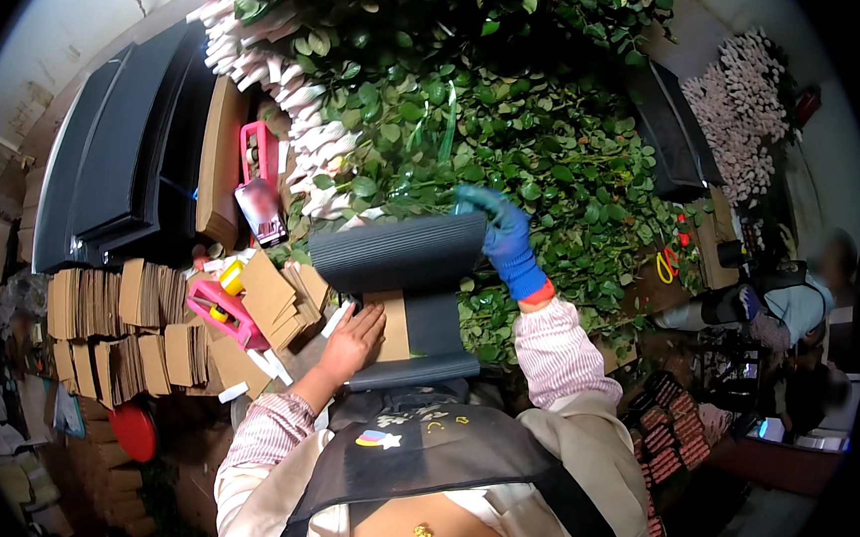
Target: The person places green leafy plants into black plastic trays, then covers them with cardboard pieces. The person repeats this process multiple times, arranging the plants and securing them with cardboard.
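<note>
My bare left hand (pixel 356 338) lies flat on a brown cardboard piece (pixel 394 326), fingers extended. The cardboard rests on a black corrugated sheet (pixel 434 321), whose far part (pixel 397 251) curves up and whose near edge curls towards my apron. In a blue knitted glove, my right hand (pixel 506 233) is at the right end of the raised part. Its fingers reach past the top edge, over leafy green stems (pixel 541 171); whether they grip the sheet is hidden. Left of the sheet lie loose cardboard pieces (pixel 275 295) and a pink tape dispenser (pixel 225 314).
Stacked black sheets (pixel 132 135) stand at the left, above cardboard bundles (pixel 98 305). A phone (pixel 260 212) leans near a second pink dispenser (pixel 254 148). White-wrapped bundles (pixel 292 102) line the foliage. Yellow-and-red scissors (pixel 666 266) lie right. Another person (pixel 794 301) is at far right.
</note>
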`<control>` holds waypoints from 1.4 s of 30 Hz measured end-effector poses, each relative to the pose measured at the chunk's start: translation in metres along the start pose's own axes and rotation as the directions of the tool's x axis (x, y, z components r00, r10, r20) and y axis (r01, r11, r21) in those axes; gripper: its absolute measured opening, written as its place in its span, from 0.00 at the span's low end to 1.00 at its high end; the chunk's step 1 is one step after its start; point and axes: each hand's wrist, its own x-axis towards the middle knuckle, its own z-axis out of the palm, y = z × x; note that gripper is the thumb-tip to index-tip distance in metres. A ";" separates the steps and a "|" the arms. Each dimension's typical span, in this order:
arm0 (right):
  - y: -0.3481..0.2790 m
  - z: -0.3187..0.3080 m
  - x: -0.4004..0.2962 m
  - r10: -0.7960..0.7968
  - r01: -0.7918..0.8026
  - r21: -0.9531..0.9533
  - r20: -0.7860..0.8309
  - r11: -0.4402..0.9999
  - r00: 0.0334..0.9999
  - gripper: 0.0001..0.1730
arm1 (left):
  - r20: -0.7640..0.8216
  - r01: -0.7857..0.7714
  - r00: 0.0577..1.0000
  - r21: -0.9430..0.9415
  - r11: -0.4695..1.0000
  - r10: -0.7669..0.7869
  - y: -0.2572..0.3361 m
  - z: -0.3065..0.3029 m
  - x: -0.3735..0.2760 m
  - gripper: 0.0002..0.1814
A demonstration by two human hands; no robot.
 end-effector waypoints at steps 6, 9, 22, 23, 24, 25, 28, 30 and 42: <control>0.012 -0.020 0.018 0.510 -0.417 -0.530 0.034 0.738 0.859 0.19 | -0.009 0.056 0.998 -0.025 0.998 -0.056 0.003 -0.001 -0.006 0.23; 0.036 -0.022 0.057 0.298 -0.282 -0.557 -0.064 0.781 0.953 0.21 | 0.003 0.093 0.996 -0.053 0.994 -0.093 0.008 -0.007 -0.004 0.22; 0.011 -0.027 0.090 -0.079 0.156 -0.881 0.135 0.446 0.988 0.19 | -0.059 0.113 0.991 -0.104 0.988 -0.120 0.009 -0.005 0.000 0.21; 0.010 -0.042 0.088 -0.118 0.195 -0.876 0.158 0.442 0.980 0.19 | -0.007 0.127 0.992 -0.145 0.981 -0.130 0.008 -0.006 0.004 0.21; 0.008 -0.057 0.082 -0.134 0.216 -0.873 0.175 0.437 0.976 0.21 | 0.001 0.119 0.993 -0.155 0.981 -0.121 0.009 -0.009 0.006 0.21; -0.006 -0.062 0.080 -0.218 0.240 -0.801 0.140 0.549 0.966 0.23 | 0.007 0.122 0.992 -0.155 0.980 -0.122 0.009 -0.013 0.003 0.21; -0.088 -0.068 0.071 -0.357 0.383 -0.743 0.206 0.549 0.911 0.24 | -0.015 0.131 0.991 -0.167 0.977 -0.136 0.006 -0.007 -0.001 0.24; -0.116 -0.074 0.042 -0.322 0.389 -0.738 0.242 0.551 0.915 0.23 | 0.071 0.154 0.987 -0.242 0.958 -0.141 0.005 -0.021 0.000 0.27; -0.008 -0.084 -0.166 0.783 -0.042 -0.825 0.516 0.563 0.348 0.16 | 0.201 0.170 0.976 -0.448 0.878 -0.087 -0.003 -0.026 -0.002 0.22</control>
